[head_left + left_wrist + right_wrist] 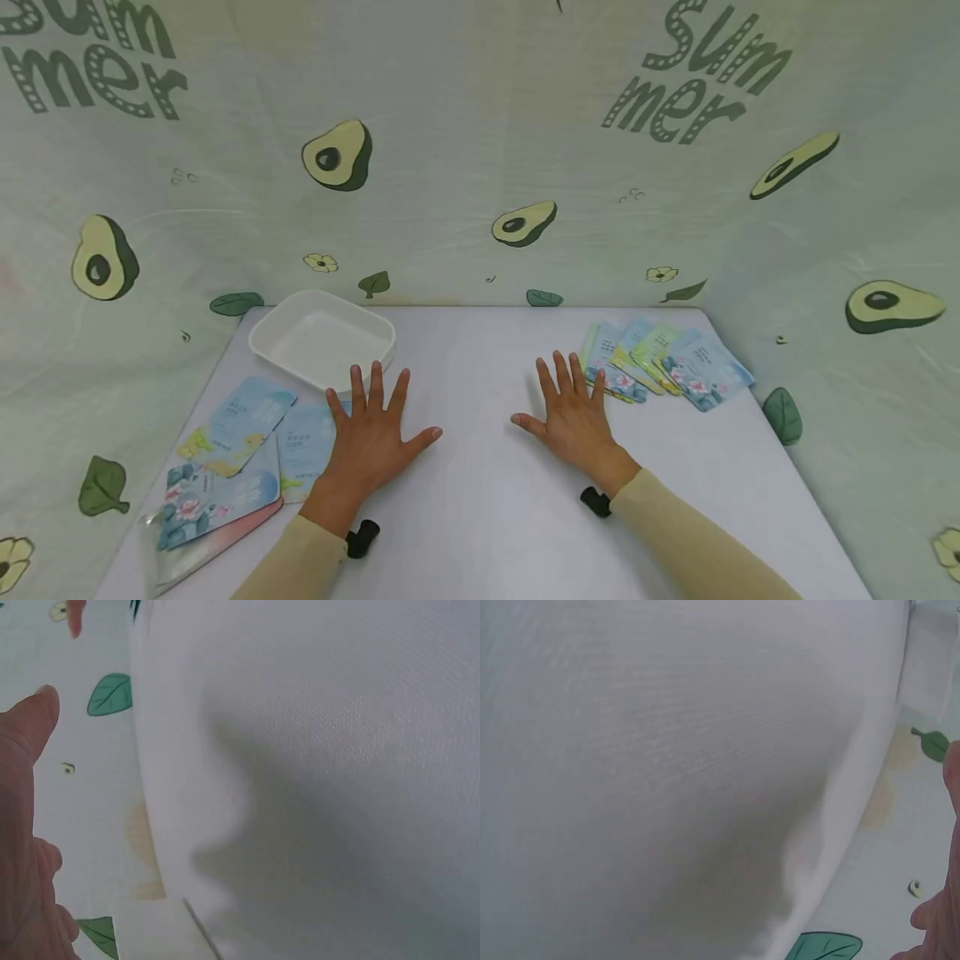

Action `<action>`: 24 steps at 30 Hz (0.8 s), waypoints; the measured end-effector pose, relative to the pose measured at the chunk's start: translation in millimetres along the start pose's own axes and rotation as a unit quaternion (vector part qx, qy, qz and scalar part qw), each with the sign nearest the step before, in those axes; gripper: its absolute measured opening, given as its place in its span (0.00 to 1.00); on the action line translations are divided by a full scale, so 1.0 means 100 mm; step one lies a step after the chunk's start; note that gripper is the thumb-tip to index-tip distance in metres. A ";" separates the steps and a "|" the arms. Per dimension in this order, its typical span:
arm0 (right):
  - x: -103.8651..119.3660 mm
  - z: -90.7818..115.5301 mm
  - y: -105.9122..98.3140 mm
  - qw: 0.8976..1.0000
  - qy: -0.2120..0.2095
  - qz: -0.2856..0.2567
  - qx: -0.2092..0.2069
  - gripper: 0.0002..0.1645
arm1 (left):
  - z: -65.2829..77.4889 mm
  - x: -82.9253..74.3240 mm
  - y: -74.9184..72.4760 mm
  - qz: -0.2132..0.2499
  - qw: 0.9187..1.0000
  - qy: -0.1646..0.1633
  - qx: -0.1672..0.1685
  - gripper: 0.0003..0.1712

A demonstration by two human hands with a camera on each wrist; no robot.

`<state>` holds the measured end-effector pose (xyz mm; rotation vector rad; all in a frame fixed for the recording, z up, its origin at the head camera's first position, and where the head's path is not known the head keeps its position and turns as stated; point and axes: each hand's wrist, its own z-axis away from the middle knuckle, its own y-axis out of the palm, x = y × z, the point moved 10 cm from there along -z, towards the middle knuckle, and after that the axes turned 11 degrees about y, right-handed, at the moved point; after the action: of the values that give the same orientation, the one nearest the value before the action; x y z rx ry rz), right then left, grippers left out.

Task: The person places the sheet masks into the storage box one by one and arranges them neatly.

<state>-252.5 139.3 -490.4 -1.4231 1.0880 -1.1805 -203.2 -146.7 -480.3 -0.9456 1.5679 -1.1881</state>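
Holds the left hand and right hand over the white table with backs up and fingers straight, splayed and released. Has the left close to the near rim of the white tray and partly in front of the overlapping left-side packets, with a clear and pink pouch partly under one of them. Has the right just beside the fanned right-side packets, near the table's far right corner
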 end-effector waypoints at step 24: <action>2.23 -1.03 0.14 0.978 -0.159 -0.082 0.108 0.55 | -0.09 1.19 -0.19 0.075 0.982 -0.173 -0.022 0.64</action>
<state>-325.0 -94.6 -465.2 -1.4880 0.6122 -1.1000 -243.8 -260.0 -486.5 -0.9839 1.3624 -0.8353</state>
